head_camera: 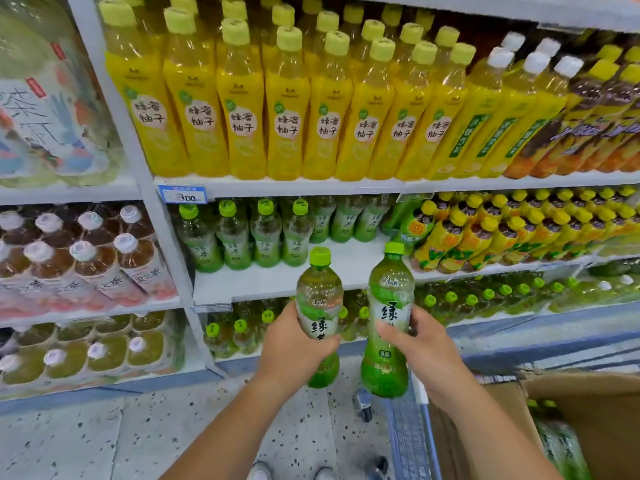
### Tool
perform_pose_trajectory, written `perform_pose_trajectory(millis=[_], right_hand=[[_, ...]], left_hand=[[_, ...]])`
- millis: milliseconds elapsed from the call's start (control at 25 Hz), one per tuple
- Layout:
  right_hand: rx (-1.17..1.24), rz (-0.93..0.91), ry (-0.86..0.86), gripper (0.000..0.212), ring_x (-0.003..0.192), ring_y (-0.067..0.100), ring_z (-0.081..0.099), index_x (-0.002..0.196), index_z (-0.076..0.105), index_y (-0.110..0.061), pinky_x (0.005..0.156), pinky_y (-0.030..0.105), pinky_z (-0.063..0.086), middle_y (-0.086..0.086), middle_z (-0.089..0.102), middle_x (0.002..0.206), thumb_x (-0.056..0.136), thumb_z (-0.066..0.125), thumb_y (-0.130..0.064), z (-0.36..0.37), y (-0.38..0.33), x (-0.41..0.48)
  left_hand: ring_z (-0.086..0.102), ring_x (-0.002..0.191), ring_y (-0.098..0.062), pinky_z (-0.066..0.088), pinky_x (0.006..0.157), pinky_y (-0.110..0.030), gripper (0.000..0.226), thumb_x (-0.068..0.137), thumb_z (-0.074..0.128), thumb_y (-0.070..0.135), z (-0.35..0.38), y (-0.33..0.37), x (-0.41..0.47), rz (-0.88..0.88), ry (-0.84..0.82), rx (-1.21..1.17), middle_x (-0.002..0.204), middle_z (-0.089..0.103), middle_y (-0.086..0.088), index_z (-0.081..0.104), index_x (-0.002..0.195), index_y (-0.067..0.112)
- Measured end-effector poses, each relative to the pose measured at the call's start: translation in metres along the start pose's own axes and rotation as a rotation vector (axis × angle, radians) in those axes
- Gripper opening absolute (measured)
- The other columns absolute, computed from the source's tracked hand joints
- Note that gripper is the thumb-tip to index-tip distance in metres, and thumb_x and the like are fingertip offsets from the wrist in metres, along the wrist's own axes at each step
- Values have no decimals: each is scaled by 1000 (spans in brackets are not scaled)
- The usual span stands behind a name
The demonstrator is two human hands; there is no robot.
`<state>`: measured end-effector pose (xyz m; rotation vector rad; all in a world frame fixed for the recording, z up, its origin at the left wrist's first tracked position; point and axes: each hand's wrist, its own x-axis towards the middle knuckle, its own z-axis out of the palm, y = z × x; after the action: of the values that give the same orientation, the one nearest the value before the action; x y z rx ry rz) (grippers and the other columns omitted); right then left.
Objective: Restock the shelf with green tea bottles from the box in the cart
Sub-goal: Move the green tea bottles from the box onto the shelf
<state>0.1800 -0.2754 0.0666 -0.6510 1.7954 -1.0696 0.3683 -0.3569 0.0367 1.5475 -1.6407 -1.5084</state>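
Two green tea bottles are up before the shelf's (277, 282) bare front edge: left hand (294, 344) grips one (320, 292), right hand (419, 344) the other (389, 306). Setting both together could topple the standing row (239, 233).

Both hands raised, left (294, 344) and right (420, 348) each clenched, forearms extended.

1. My left hand (294, 344) covers the lower label of its green tea bottle (319, 296).
2. Cardboard box (585, 410) cut off at right edge; contents blurred.
3. Price tag (183, 194) unreadable.
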Motion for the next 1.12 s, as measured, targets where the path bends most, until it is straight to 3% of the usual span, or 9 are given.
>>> perform_pose_trajectory(millis=[120,280,520,640,760,840,920,1120], right_hand=[[-9,1,-28,24,85,1,72,107,68,-28,69,23,55,-11,77,98,86,78,-24,11,18,41],[-23,2,-70,31,95,9,73,113,69,-28,84,37,58,-8,77,105,84,79,-28,18,53,96],[-11,-103,-126,30,96,12,74,112,70,-25,85,38,58,-8,78,102,83,80,-25,15,79,170],[-17,-183,-139,27,91,8,74,109,70,-24,77,29,59,-10,78,98,84,79,-20,14,74,200],[-36,-264,-168,28,87,4,74,109,69,-22,64,16,57,-10,78,98,84,78,-14,10,64,226],[-53,-321,-173,29,86,3,73,110,68,-20,62,13,55,-9,78,99,84,78,-10,7,57,241],[-76,-384,-160,33,90,2,73,113,67,-21,67,15,56,-10,77,100,84,78,-9,3,52,254],[-75,-461,-145,50,107,8,69,120,60,-25,96,37,54,-10,74,112,80,80,-3,4,60,275]], left_hand=[[64,81,5,55,66,-19,45,70,89,25,9,-21,32,0,34,3,93,69,16,61,104,33],[63,75,11,50,57,-11,40,71,88,23,24,-46,75,38,66,43,86,69,16,59,95,36],[64,73,11,46,55,-4,39,67,89,25,48,-61,140,135,131,86,80,71,20,64,95,34],[65,72,11,47,55,-5,38,67,90,25,55,-59,164,186,175,89,79,71,22,63,93,37],[66,76,8,53,65,-15,41,66,89,32,62,-54,187,232,236,110,86,73,21,65,98,36],[65,76,9,49,61,-10,39,67,89,36,69,-51,198,245,277,122,85,72,22,66,98,35],[64,77,11,46,59,-5,38,68,89,35,77,-49,206,263,310,95,84,72,21,66,98,34],[62,85,14,46,65,-3,41,69,89,31,89,-48,216,316,343,23,89,71,24,66,103,35]])
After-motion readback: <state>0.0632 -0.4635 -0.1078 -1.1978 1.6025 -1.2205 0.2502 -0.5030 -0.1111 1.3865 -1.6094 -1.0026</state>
